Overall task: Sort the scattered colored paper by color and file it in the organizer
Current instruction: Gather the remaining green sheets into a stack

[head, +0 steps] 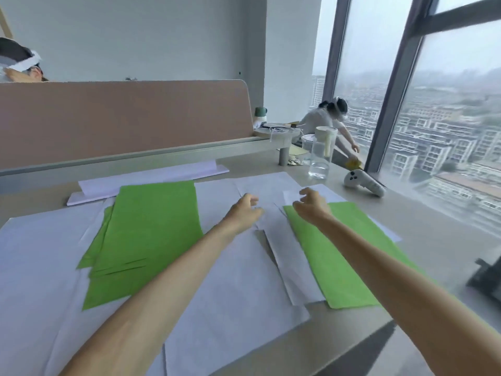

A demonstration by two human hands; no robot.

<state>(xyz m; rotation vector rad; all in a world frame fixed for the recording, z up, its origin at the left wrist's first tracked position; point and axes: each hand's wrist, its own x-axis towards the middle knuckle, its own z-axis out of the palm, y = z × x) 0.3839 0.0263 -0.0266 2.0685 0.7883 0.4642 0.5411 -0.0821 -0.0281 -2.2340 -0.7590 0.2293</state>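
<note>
Both my arms stretch out over the middle of the table point(423, 240); my left hand point(245, 210) and right hand point(311, 204) sit near each other but apart, fingers loosely curled and clamped on nothing; whether the fingertips touch the paper beneath I cannot tell.

Under and between them lie the white sheets point(230, 280), overlapping at odd angles and spread across most of the near table; these look unsorted, so I judge they are what I am going for.

The green stack point(151, 226) lies to the left, several sheets roughly squared one on another with edges fanned at the near end, which reads as a pile gathered by colour; a single green sheet point(333, 253) lies apart on the right, partly on top of white paper, not yet with its fellows.

At the far left, beyond the green stack, stands a flat white organizer point(151, 180) with a raised panel, or so I take it; nothing green shows in it.

A glass pitcher point(320, 158) and a white controller point(363, 183) stand far right near the window, close enough that sliding paper that way could nudge them.
</note>
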